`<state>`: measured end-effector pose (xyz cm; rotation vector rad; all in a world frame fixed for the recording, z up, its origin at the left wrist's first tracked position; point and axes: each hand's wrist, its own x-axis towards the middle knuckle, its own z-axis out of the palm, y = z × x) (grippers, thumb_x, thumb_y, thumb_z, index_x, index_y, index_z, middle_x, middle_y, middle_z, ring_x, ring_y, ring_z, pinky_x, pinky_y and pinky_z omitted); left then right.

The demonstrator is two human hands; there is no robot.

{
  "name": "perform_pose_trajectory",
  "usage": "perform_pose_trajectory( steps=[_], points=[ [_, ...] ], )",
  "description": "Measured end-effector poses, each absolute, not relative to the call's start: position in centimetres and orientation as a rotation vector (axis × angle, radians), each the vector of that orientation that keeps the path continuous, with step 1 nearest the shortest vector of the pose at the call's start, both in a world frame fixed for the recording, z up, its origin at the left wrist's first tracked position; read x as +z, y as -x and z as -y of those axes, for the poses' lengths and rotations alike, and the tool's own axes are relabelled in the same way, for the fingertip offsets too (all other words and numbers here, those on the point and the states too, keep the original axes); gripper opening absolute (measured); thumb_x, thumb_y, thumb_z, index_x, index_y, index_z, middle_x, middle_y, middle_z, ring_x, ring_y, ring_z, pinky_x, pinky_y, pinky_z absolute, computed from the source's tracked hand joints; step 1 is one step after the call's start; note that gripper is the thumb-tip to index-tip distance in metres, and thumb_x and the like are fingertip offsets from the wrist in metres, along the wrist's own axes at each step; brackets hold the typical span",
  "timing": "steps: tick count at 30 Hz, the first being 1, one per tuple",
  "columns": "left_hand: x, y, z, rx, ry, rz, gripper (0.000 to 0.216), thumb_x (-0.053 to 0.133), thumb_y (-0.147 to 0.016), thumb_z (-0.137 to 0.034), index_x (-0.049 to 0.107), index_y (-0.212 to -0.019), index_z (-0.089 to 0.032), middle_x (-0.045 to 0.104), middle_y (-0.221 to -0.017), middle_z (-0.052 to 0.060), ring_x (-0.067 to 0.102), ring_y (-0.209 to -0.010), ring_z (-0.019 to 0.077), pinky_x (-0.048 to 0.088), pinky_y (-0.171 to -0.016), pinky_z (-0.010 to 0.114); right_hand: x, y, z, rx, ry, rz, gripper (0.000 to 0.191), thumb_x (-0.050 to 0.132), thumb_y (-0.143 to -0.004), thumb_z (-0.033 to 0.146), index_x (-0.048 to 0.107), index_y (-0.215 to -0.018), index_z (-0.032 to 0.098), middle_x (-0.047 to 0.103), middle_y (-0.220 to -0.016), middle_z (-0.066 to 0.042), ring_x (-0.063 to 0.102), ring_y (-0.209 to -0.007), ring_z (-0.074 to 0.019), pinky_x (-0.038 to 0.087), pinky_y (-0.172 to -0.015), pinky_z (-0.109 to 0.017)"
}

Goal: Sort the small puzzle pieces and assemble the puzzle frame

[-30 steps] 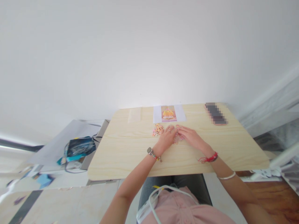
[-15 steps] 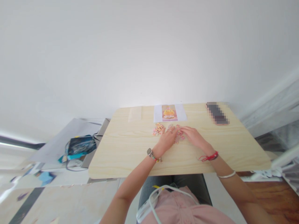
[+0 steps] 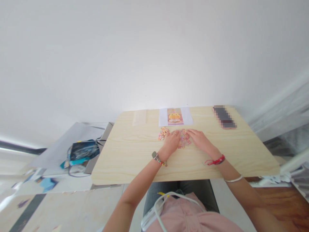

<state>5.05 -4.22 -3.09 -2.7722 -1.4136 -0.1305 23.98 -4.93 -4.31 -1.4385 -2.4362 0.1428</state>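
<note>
A loose pile of small pink jigsaw puzzle pieces (image 3: 184, 139) lies on the pale wooden table (image 3: 125, 161) between my hands. My left hand (image 3: 172, 142) rests palm down at its left side, thumb apart from the bent fingers, covering some pieces. Further left, by that thumb, is a cluster of yellow and orange puzzle pieces (image 3: 163, 132). My right hand (image 3: 200, 141) reaches in from the right with fingers stretched out, their tips touching the pink pile's edge. No piece shows clearly gripped in either hand. Just behind the pieces lies a printed reference picture (image 3: 175, 116) of a yellow figure.
A flat, pale translucent sheet (image 3: 139, 118) lies at the table's back left. A phone (image 3: 225, 117), blurred out, lies at the back right. Left of the table, a dark and teal bag (image 3: 84, 150) with cables sits on a lower surface. A white wall rises behind.
My left hand's fingers have drawn back and bent toward the left, uncovering more of the pink pieces. My right hand has barely shifted, its fingertips slightly farther right.
</note>
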Motion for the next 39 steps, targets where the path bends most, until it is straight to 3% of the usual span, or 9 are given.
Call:
perform_pose_trajectory(
  steps=[11,18,23,27,31,39],
  points=[
    [-3.1,-5.0,4.3,-0.119,2.726,1.412,0.037,0.037,-0.083,-0.012,0.043,-0.119,-0.016,0.04,-0.132,0.012,0.045,-0.112,0.023,0.036,-0.093,0.043,-3.8,-24.5,5.0,0.135,1.442,2.46,0.041,0.042,-0.08,0.007,0.053,-0.116,0.023,0.053,-0.12,-0.008,0.047,-0.11,-0.0199,0.038,-0.092,-0.036],
    [-3.1,-5.2,4.5,-0.186,2.65,1.484,0.037,0.038,-0.085,-0.019,0.041,-0.121,-0.018,0.037,-0.135,0.012,0.04,-0.119,0.0253,0.033,-0.096,0.045,-4.2,-24.3,5.1,0.046,1.484,2.371,0.046,0.036,-0.077,0.002,0.053,-0.117,0.017,0.051,-0.12,-0.013,0.046,-0.111,-0.0217,0.039,-0.091,-0.038],
    [-2.1,-3.6,6.6,-0.275,2.635,1.505,0.034,0.032,-0.088,-0.022,0.042,-0.121,-0.016,0.036,-0.136,0.012,0.038,-0.121,0.0241,0.038,-0.093,0.041,-4.2,-24.3,5.4,0.063,1.463,2.332,0.041,0.034,-0.077,0.002,0.057,-0.109,0.013,0.056,-0.11,-0.013,0.051,-0.102,-0.0206,0.042,-0.087,-0.036],
    [-2.3,-1.6,9.5,-0.281,2.654,1.57,0.034,0.037,-0.086,-0.018,0.042,-0.12,-0.018,0.046,-0.127,0.012,0.046,-0.114,0.0219,0.043,-0.087,0.037,-3.8,-24.1,6.8,0.117,1.409,2.307,0.034,0.036,-0.083,0.01,0.057,-0.108,0.017,0.057,-0.106,-0.011,0.052,-0.099,-0.0198,0.044,-0.085,-0.036],
    [-2.6,-1.0,11.1,-0.296,2.711,1.56,0.03,0.037,-0.085,-0.016,0.045,-0.114,-0.017,0.051,-0.12,0.011,0.051,-0.107,0.0204,0.046,-0.082,0.035,-3.5,-23.2,8.6,0.145,1.326,2.36,0.031,0.037,-0.086,0.017,0.057,-0.109,0.02,0.056,-0.112,-0.009,0.05,-0.105,-0.0198,0.042,-0.089,-0.036],
    [-2.4,-4.3,9.8,-0.306,2.829,1.312,0.03,0.033,-0.088,-0.02,0.043,-0.116,-0.021,0.044,-0.128,0.011,0.044,-0.117,0.0188,0.047,-0.08,0.032,-3.9,-22.2,9.2,0.017,1.475,2.415,0.032,0.036,-0.088,0.019,0.052,-0.115,0.018,0.047,-0.127,-0.013,0.047,-0.112,-0.0219,0.041,-0.09,-0.04]
  ],
)
